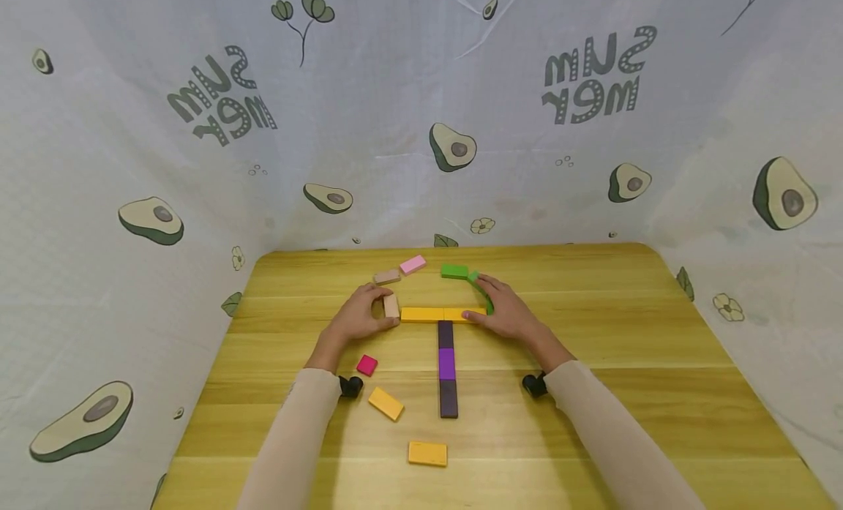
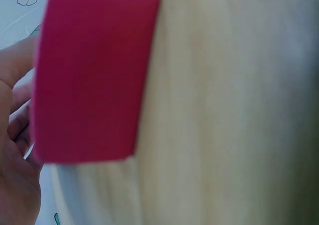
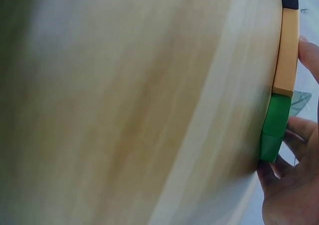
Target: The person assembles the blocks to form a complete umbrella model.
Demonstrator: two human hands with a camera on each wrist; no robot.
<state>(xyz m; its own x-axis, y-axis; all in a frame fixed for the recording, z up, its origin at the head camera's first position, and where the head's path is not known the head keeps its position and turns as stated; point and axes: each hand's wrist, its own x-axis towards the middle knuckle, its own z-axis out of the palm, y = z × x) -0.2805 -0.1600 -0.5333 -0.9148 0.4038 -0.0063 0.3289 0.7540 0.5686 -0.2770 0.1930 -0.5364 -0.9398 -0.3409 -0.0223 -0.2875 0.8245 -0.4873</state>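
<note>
My left hand point(image 1: 358, 312) holds a beige block point(image 1: 391, 306) between thumb and fingers, beside the left end of a row of two yellow blocks point(image 1: 421, 315). At that row's right end, my right hand point(image 1: 506, 309) rests its thumb on the yellow block point(image 3: 286, 56). Its other fingers touch the outer side of the green blocks point(image 3: 275, 120), partly covering them in the head view. A tan block point(image 1: 387, 276), a pink block point(image 1: 413, 264) and another green block point(image 1: 454, 271) curve along the far side. Below the row runs a column of dark blocks point(image 1: 448, 399) with a purple block point(image 1: 447, 364) between them.
A small red block point(image 1: 366, 365) lies near the left wrist and looms large in the left wrist view. Two loose yellow blocks point(image 1: 386, 404) lie nearer the front. The wooden table point(image 1: 593, 290) meets a hanging avocado-print cloth point(image 1: 395, 93) at its back edge.
</note>
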